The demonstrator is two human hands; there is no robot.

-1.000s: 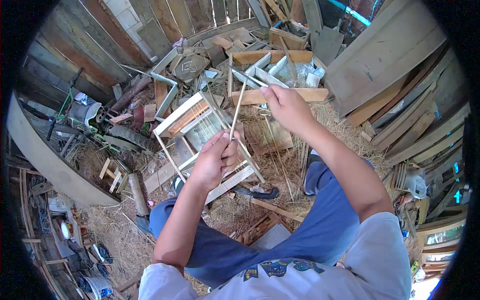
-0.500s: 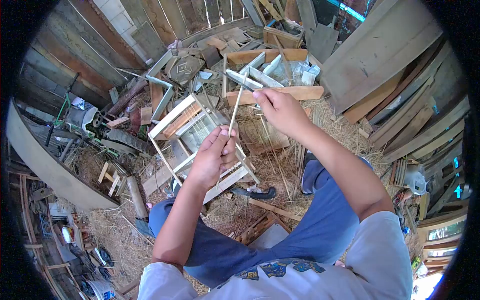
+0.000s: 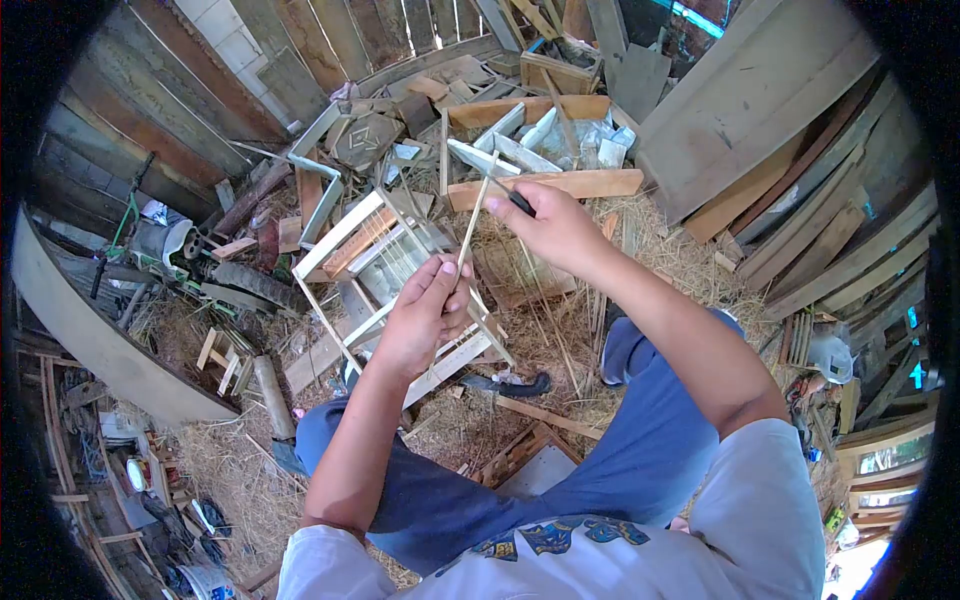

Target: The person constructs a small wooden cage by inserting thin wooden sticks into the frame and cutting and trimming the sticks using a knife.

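Note:
My left hand (image 3: 424,312) is closed around the lower part of a thin pale wooden stick (image 3: 474,218), which points up and away from me. My right hand (image 3: 552,226) grips a knife (image 3: 521,202) by its black handle. The narrow blade crosses the stick near its far end; whether it touches the wood I cannot tell. Below and beyond my left hand stands a pale wooden frame (image 3: 329,240) with thin sticks set across it.
Straw (image 3: 250,480) covers the ground. A wooden box (image 3: 590,187) with white pieces lies ahead. Thin sticks (image 3: 545,315) lie right of the frame, by my foot. Boards (image 3: 750,110) lean at the right, and a machine with a tyre (image 3: 243,279) stands at the left.
My right hand has turned and shifted slightly, with its fingers nearer the stick and the black knife handle now showing. My left hand keeps its hold on the stick.

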